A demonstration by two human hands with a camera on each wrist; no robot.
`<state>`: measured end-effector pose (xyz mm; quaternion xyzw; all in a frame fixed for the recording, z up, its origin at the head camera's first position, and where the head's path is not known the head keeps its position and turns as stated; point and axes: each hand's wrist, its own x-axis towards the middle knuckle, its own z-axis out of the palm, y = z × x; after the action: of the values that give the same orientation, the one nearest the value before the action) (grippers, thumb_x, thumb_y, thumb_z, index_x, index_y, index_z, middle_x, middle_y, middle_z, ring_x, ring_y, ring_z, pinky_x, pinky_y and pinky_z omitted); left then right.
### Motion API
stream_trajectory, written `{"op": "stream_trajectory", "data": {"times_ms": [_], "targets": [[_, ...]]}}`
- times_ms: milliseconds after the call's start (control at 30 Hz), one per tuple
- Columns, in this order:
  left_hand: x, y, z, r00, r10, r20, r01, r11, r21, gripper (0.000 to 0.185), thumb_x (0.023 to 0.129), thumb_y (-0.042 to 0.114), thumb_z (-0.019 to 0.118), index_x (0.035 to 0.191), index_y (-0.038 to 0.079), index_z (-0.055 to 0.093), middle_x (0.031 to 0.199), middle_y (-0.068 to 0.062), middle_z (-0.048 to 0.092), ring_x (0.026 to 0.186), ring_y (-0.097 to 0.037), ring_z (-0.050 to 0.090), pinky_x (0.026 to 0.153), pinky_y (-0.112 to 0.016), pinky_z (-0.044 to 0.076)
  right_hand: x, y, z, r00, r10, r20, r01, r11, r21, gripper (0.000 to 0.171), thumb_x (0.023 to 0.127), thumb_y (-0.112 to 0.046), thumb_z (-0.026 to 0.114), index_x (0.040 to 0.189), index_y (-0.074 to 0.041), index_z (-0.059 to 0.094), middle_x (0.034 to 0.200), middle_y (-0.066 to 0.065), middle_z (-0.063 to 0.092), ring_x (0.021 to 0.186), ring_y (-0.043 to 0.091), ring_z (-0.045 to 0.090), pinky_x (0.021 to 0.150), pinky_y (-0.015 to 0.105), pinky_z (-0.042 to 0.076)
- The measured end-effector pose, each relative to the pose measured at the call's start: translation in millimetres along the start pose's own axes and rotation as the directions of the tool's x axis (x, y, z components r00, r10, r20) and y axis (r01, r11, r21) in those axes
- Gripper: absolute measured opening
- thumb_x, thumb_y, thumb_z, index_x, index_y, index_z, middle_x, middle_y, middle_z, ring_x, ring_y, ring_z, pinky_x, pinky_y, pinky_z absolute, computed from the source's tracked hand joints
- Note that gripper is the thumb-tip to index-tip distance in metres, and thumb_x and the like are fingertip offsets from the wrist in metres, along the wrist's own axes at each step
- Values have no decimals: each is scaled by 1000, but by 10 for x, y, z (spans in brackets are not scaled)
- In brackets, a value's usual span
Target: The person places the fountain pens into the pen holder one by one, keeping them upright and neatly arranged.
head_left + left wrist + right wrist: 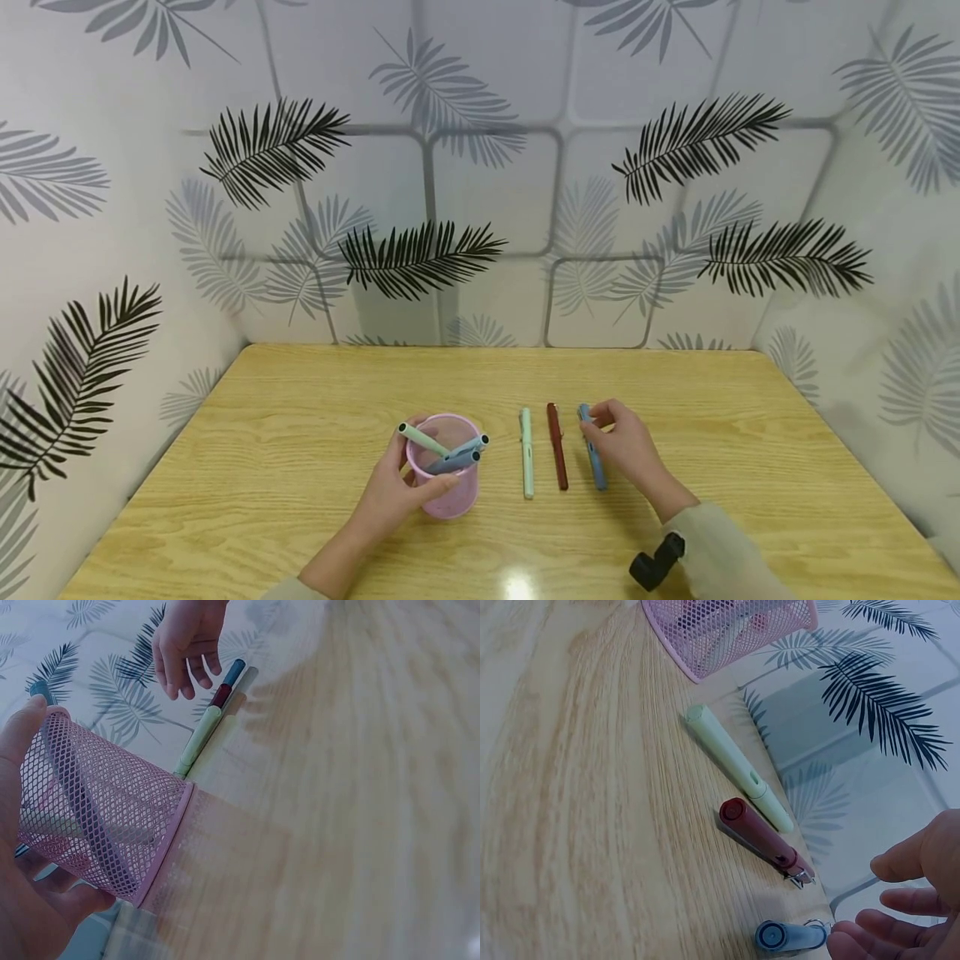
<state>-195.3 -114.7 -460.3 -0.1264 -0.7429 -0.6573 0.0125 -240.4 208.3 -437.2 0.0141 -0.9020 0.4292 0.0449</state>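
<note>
My left hand (384, 498) grips a pink mesh pen cup (456, 502), thumb on the near side and fingers around the far left. Inside the cup lean a pale green pen (422, 438) and two bluish pens (457, 461). To the cup's right, three capped pens lie side by side on the table: a mint green pen (527, 457), a dark red pen (557, 446) and a blue pen (597, 468). Above the blue pen's far end hovers my right hand (632, 448); its thumb and fingers are apart in the right wrist view (919, 900), holding nothing.
The wood-grain table (285, 433) meets a pale wall covering (495, 308) with leaf prints at its back edge. A black strap device (658, 562) sits at my right sleeve.
</note>
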Motion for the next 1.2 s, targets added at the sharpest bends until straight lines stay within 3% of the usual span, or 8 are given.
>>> {"op": "stream_trajectory", "data": {"times_ms": [400,767,1000,1200], "targets": [[0,23,-8,1000,23,10,-23,1000,8,82,73,18,81,140,16,34,137,-7,43,126,-26,39,97,-47,40,129,106,71,999,33,10,-32,992,-123,32,89,-18,62,108,6,53,94,19,61,72,22,58,57,32,49],[-5,30,-1,1000,19,1,-19,1000,4,81,72,18,81,139,20,35,136,-7,43,126,-29,40,97,-48,39,156,62,116,996,80,39,-74,986,-149,35,90,-18,60,110,10,51,100,23,60,80,26,59,60,35,49],[2,38,-2,1000,22,0,-22,1000,16,80,72,19,82,138,22,36,136,-6,43,126,-27,40,96,-48,40,203,53,139,993,105,56,-93,978,-184,33,89,-18,61,105,10,52,81,14,56,59,18,48,50,27,40],[-6,14,-4,1000,30,4,-30,999,14,81,73,17,81,140,17,34,136,-5,43,127,-28,39,97,-50,38,228,71,167,991,119,59,-103,968,-227,23,88,-16,61,91,5,55,75,10,53,56,17,46,48,26,38]]}}
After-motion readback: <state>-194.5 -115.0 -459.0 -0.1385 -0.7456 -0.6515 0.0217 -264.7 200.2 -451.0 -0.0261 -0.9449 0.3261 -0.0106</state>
